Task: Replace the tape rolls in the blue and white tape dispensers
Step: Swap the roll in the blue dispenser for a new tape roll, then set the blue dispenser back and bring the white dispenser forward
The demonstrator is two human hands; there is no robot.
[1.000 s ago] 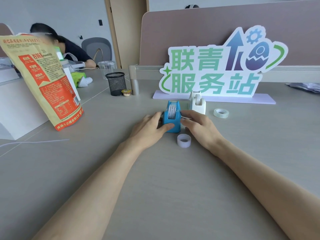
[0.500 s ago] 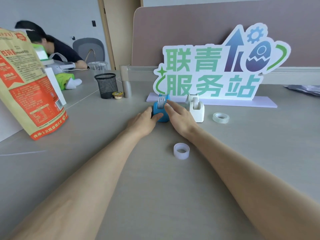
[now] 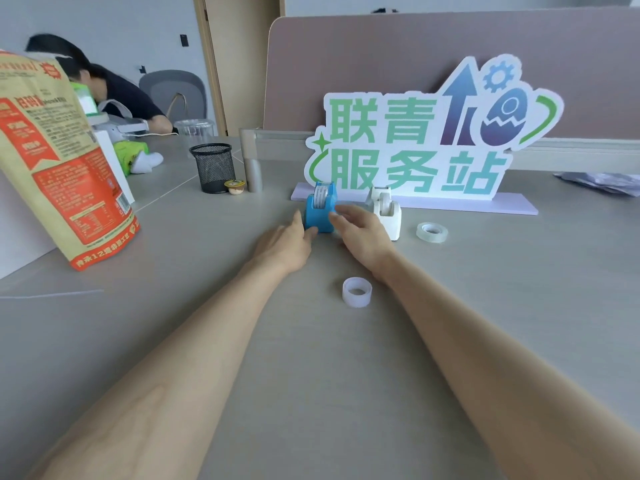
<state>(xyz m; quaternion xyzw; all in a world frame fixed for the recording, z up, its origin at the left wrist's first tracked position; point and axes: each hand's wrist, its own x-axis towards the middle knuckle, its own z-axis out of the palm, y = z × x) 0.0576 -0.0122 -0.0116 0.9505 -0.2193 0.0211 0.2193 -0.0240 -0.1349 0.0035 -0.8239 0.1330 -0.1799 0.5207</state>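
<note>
The blue tape dispenser (image 3: 320, 213) stands in front of the sign with a white roll seated in its top. My left hand (image 3: 284, 242) rests against its left side, thumb on the lower front corner. Blurred, my right hand (image 3: 360, 233) is at its right side with fingers spread, lying between it and the white tape dispenser (image 3: 386, 213), which carries a roll too. A frosted white tape roll (image 3: 357, 292) lies flat near my right wrist. A clear tape roll (image 3: 432, 232) lies right of the white dispenser.
A large cut-out sign (image 3: 426, 140) on a lilac base stands just behind the dispensers. An orange food bag (image 3: 62, 174) leans at the left. A black mesh pen cup (image 3: 212, 168) and a small cup (image 3: 235, 187) sit behind. Another person (image 3: 104, 95) leans over the far left desk.
Both hands slid the blue dispenser away from me, up beside the white one. The frosted roll stayed behind near my wrist. My right hand's fingers have spread off the dispenser.
</note>
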